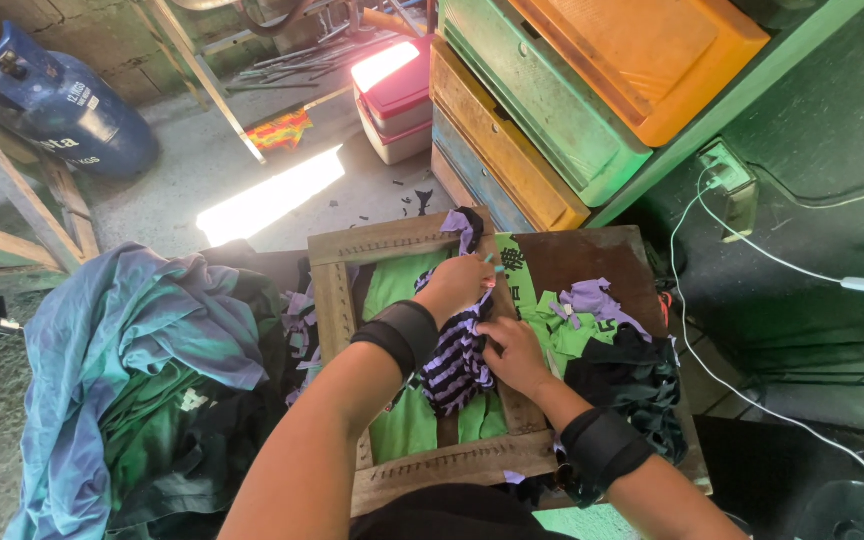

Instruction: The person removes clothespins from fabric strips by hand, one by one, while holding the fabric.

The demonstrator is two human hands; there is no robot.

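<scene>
At twelve to two o'clock stands a stack of plastic crates (552,110): an orange one on top, a pale green one under it, then yellow and blue ones, all long and box-shaped. Just left of them, at twelve o'clock, sits a red-and-white lidded box (394,100) catching bright sunlight. At ten o'clock a blue gas cylinder (57,105) lies tilted, with a white printed label on its side. A small orange and yellow patterned sheet (280,129) lies on the concrete floor at eleven o'clock. At three o'clock a white charger (720,172) sits in a wall socket, its cable trailing down to the right.

In the middle lies a square wooden frame (432,462) with rows of small nails along its top and bottom bars. Green fabric strips (407,420) are stretched across it, and a purple-and-black striped strip (454,365) runs up and down through them near the centre. The left hand (457,285), wearing a black wrist band, has its grip closed, pinching the upper end of the striped strip near the frame's top bar. The right hand (514,355), also banded, presses on the strip's right edge with fingers curled; whether it actually pinches the cloth I cannot tell.

A heap of blue and green cloth (142,370) lies at nine o'clock, and black and lilac scraps (617,370) at four o'clock.
</scene>
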